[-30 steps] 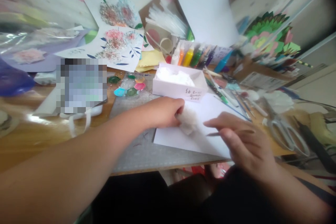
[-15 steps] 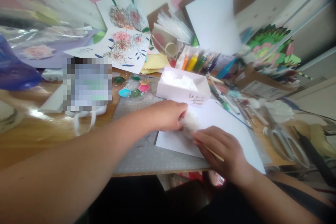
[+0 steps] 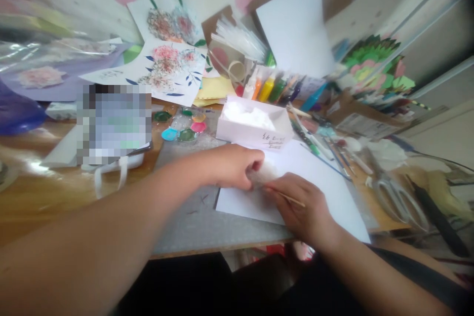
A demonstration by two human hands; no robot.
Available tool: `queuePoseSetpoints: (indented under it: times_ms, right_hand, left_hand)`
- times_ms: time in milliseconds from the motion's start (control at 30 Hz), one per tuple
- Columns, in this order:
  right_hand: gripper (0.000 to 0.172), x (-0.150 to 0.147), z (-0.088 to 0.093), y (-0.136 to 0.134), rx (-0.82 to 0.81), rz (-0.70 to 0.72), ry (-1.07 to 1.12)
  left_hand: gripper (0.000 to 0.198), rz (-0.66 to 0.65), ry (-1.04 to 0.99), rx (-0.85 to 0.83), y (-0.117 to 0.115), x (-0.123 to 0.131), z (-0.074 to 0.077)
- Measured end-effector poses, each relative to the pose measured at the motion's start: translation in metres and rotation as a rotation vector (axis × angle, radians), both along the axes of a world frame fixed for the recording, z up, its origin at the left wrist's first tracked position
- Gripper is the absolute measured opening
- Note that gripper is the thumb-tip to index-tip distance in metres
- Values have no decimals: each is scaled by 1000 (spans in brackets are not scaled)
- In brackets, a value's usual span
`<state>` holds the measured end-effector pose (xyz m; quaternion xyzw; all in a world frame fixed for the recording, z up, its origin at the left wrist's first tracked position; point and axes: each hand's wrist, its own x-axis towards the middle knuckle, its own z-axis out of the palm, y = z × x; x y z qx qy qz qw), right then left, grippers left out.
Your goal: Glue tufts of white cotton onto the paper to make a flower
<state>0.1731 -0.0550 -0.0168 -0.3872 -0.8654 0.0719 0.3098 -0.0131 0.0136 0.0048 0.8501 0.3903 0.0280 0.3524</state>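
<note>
Over a white sheet of paper (image 3: 240, 202), my left hand (image 3: 240, 165) is closed on a whitish, fluffy piece (image 3: 264, 172), which is blurred. My right hand (image 3: 301, 205) pinches a thin wooden stick (image 3: 291, 199), whose far end points toward the fluffy piece; whether it touches is not clear. Just beyond the hands stands an open white box (image 3: 240, 131) with white fluffy material (image 3: 250, 114) inside. The paper lies on a grey cutting mat (image 3: 177, 227).
Small paint dishes (image 3: 187, 134) stand left of the box and paint tubes (image 3: 266, 90) behind it. Brushes (image 3: 338, 158) and large scissors (image 3: 398, 197) lie at the right. A blurred-out screen (image 3: 118, 123) stands at the left, below floral pictures (image 3: 174, 69).
The view has shifted slightly. My right hand has turned, and the stick shows more clearly above its fingers. My left hand still holds the fluffy piece.
</note>
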Motion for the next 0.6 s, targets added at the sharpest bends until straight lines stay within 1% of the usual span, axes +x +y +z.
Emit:
queuePoseSetpoints:
  times_ms: [100,167,233,267,333,367,400,433,500,533,600]
  right_hand:
    - [13,-1,3,1,-46,-19,21]
    - [13,5,15,1,-53,5,88]
    - [13,18,35,-3,-49,-2,185]
    - [11,28,46,-6,-25,-30,250]
    - [10,52,66,-15,-8,-178,368]
    - [12,65,73,-19,17,-244,420]
    - [13,78,77,-24,41,-290,449]
    - [15,90,78,-28,43,-320,455]
    - [20,108,75,-34,19,-358,494]
    - [21,114,72,-35,-12,-360,522]
    - [18,121,66,-36,-88,-321,592]
  left_hand:
    - [21,-95,-25,-89,3,-5,7]
    - [20,-100,-24,-121,5,-6,10]
    - [16,-38,-37,-109,6,-5,12]
    - [15,25,-51,-77,6,-3,13]
    - [16,165,-76,41,4,3,15]
    - [16,207,-78,109,1,6,17]
    - [16,221,-71,173,-3,10,19]
    - [16,211,-56,227,-8,15,21]
    - [16,173,-13,316,-19,23,26]
    - [16,171,6,352,-25,27,28]
    - [16,204,24,399,-36,31,28]
